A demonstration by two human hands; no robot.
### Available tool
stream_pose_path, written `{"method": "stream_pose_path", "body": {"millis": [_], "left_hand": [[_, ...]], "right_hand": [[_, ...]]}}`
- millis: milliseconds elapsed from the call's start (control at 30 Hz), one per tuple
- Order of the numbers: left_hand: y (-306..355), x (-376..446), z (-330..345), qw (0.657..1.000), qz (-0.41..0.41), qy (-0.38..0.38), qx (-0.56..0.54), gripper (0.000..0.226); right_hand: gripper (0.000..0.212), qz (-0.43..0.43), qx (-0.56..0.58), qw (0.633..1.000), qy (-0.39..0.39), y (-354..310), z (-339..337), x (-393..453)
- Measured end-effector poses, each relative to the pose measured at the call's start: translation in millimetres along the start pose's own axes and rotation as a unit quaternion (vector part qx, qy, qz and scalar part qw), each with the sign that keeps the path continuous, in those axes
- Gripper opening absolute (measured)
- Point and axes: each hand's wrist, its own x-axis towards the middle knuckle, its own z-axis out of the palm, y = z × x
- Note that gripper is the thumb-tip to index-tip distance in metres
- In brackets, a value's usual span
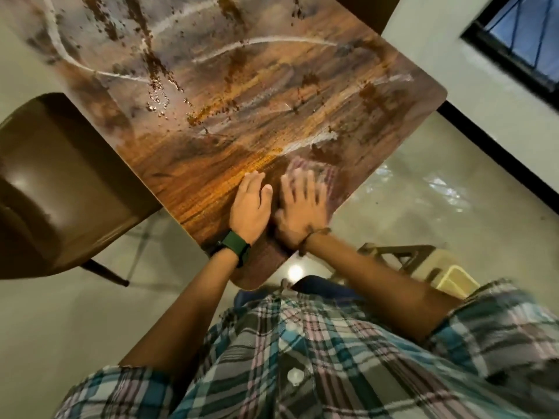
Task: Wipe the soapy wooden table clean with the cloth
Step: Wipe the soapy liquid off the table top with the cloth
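Right hand (302, 204) spread flat on the cloth (314, 173), fingers straight, pressing it down at lower centre, just beside the table (211, 140) edge on the right. Left hand (251, 204) flat beside it, fingers straight, likely bracing. Soap streaks thick toward upper left: plenty of room to sweep there

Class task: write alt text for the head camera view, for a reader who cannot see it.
A person's right hand presses a cloth flat on a soap-streaked wooden table, while the left hand rests flat beside it. A brown chair stands nearby.
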Motion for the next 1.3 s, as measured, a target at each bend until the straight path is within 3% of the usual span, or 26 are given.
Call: {"method": "stream_pose_path", "body": {"millis": [67,133,200,333,433,467,534,634,700,867,967,1067,1134,1200,1267,1300], "left_hand": [[2,3,5,1.0,0.005,0.006,0.011,0.043],[2,8,7,1.0,0.01,0.017,0.021,0.043],[0,13,5,0.999,0.007,0.033,0.027,0.043],[-3,13,9,0.998,-0.016,0.05,0.044,0.043],[-2,16,20,0.995,-0.036,0.074,0.064,0.045],[-1,18,25,0.992,-0.055,0.087,0.067,0.045],[5,28,33,0.988,-0.085,0.106,0.074,0.047],[9,38,41,0.98,-0.115,0.128,0.096,0.048],[11,43,45,0.974,-0.142,0.144,0.105,0.051],[15,48,57,0.957,-0.182,0.181,0.136,0.045],[17,50,53,0.951,-0.199,0.188,0.143,0.043],[24,55,47,0.945,-0.214,0.21,0.128,0.041],[25,57,43,0.928,-0.247,0.236,0.148,0.042],[25,55,37,0.902,-0.298,0.261,0.169,0.043],[23,49,31,0.884,-0.341,0.258,0.189,0.047],[23,46,29,0.878,-0.358,0.249,0.196,0.05]], "right_hand": [[0.075,-0.111,-0.017,0.993,-0.024,-29,9,-21],[0.068,-0.177,-0.026,0.984,-0.026,-12,6,-12],[0.065,-0.142,-0.017,0.99,-0.005,31,-2,11],[0.064,0.024,0.022,0.999,-0.008,132,-28,72],[0.065,0.065,0.013,0.998,-0.005,149,-38,100],[0.067,0.042,-0.013,0.999,0.003,135,-35,100],[0.07,-0.097,-0.032,0.995,0.011,89,-22,91],[0.067,-0.345,-0.041,0.937,-0.046,33,-11,73],[0.065,-0.409,-0.066,0.91,-0.03,47,-19,95],[0.064,-0.22,-0.024,0.975,0.014,164,-54,193],[0.067,-0.223,-0.024,0.974,0.01,176,-66,214],[0.07,-0.362,-0.057,0.93,0.015,116,-44,178],[0.069,-0.511,-0.059,0.857,-0.042,69,-31,142],[0.066,-0.601,-0.08,0.791,-0.078,46,-30,136],[0.064,-0.618,-0.097,0.777,-0.065,40,-33,164],[0.063,-0.589,-0.08,0.802,-0.061,36,-38,183]]}}
